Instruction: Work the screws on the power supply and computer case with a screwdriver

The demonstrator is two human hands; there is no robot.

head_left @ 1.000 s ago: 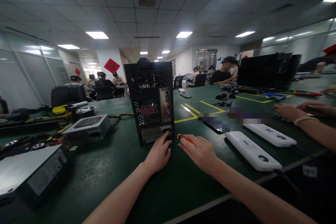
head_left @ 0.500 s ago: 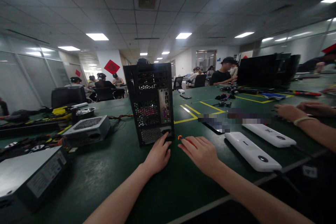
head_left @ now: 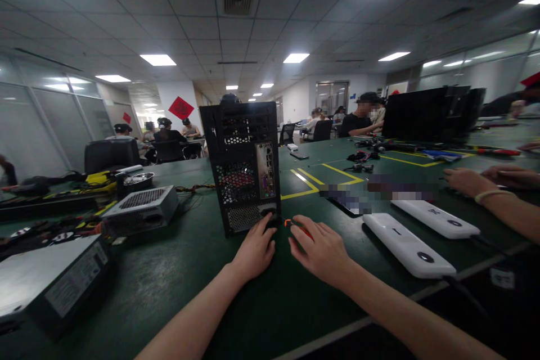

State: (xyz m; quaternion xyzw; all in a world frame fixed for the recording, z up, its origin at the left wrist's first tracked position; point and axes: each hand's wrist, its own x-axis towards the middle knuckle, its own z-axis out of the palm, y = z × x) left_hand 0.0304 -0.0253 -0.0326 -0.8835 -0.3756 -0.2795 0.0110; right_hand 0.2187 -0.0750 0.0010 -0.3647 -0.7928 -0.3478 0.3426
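A black computer case [head_left: 213, 169] stands upright on the green table, its back panel with ports and mesh turned toward me. My left hand [head_left: 254, 247] lies at the lower right corner of the case, fingers stretched out, fingertips touching by the power supply. In my right hand [head_left: 323, 247] is a screwdriver [head_left: 288, 223] with an orange handle, held loosely with the fingers partly lifted. Its thin shaft points left at the bottom right edge of the case. Most of the handle is hidden by my fingers, and I cannot tell whether the tip sits on a screw.
Left of the case lie two power supplies, a mesh-topped one [head_left: 141, 208] and a nearer one [head_left: 54, 275], with tangled cables and a metal bowl [head_left: 138, 180]. On the right are two white devices [head_left: 407, 244], a phone [head_left: 346, 202] and a co-worker's hands [head_left: 472, 183].
My right hand's index finger has lifted and the fingers have spread a little on the screwdriver handle. My left hand stays at the case corner. The view has shifted slightly.
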